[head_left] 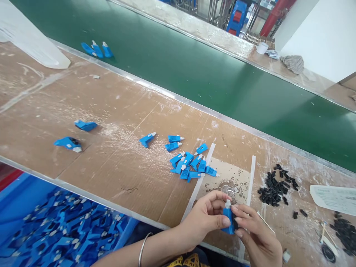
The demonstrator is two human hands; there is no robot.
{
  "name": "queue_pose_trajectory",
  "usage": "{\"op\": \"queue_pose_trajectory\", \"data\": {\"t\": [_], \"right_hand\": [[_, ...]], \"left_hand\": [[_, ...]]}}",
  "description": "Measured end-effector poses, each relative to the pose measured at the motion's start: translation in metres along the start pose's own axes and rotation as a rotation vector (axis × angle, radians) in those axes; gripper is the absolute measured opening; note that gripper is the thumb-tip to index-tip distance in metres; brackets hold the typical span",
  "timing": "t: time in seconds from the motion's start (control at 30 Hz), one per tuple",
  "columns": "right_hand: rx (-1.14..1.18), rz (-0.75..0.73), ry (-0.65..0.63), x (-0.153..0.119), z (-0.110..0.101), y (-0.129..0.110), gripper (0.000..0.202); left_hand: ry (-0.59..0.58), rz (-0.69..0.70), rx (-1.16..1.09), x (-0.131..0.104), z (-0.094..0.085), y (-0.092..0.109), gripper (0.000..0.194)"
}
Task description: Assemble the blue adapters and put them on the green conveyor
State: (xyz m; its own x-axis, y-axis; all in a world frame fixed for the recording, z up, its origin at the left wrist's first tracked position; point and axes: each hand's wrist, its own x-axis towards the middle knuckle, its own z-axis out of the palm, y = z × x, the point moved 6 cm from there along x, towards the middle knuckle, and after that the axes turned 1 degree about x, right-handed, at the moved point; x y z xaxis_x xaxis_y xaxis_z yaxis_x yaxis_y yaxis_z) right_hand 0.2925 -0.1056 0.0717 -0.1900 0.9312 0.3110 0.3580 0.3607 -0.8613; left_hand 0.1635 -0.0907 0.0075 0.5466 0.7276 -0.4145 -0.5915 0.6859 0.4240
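Blue bin (126, 234): heaped blue pieces (66, 230), left of the left hand (204, 214).
Left hand: curled, thumb and fingers gripping one blue part (228, 219).
Right hand (257, 230): curled, fingertips against that part's right side.

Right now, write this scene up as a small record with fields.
Left grip: holds a blue piece, pale tip pointing away from the person
Right grip: fingers at that piece's right side; exact hold hidden
Bench: cluster of blue pieces, others scattered farther left
Black parts: heaped on the right
Green surface: three blue pieces, upper left
Blue bin: many blue pieces, lower left
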Motion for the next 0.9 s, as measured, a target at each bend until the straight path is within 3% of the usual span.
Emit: {"op": "queue_pose_trajectory", "data": {"t": [0.17,0.27,0.4,0.47,0.57,0.63,0.73,0.8,0.83,0.9], "right_hand": [[-0.445,-0.244,-0.136,-0.014,0.009,-0.007,0.041],[-0.561,-0.247,-0.147,-0.030,0.016,-0.003,0.047],[-0.542,-0.211,-0.108,-0.044,0.025,-0.001,0.047],[-0.451,-0.197,-0.066,-0.044,0.019,0.000,0.046],[-0.428,-0.062,0.077,-0.033,-0.016,0.014,0.037],[-0.608,0.040,0.138,-0.022,-0.046,0.032,0.031],[-0.876,0.059,0.095,-0.007,-0.077,0.060,0.030],[-0.906,0.036,0.029,0.001,-0.083,0.077,0.040],[-0.900,0.025,0.005,0.004,-0.084,0.083,0.044],[-0.885,0.004,-0.018,0.009,-0.083,0.091,0.051]], "left_hand": [[0.077,-0.022,0.037,-0.002,-0.007,-0.001,0.050],[0.091,-0.047,0.071,-0.005,-0.006,-0.002,0.049],[0.076,-0.047,0.140,-0.007,-0.002,0.001,0.049],[0.023,-0.054,0.195,-0.010,0.001,0.005,0.050],[0.005,0.053,0.396,-0.019,-0.008,0.031,0.045],[0.200,0.315,0.659,-0.031,-0.029,0.072,0.037],[0.742,0.712,1.202,-0.062,-0.063,0.150,0.030],[1.071,0.779,1.559,-0.076,-0.079,0.194,0.031],[1.169,0.781,1.702,-0.079,-0.087,0.214,0.031],[1.235,0.716,1.915,-0.080,-0.103,0.245,0.035]]}}
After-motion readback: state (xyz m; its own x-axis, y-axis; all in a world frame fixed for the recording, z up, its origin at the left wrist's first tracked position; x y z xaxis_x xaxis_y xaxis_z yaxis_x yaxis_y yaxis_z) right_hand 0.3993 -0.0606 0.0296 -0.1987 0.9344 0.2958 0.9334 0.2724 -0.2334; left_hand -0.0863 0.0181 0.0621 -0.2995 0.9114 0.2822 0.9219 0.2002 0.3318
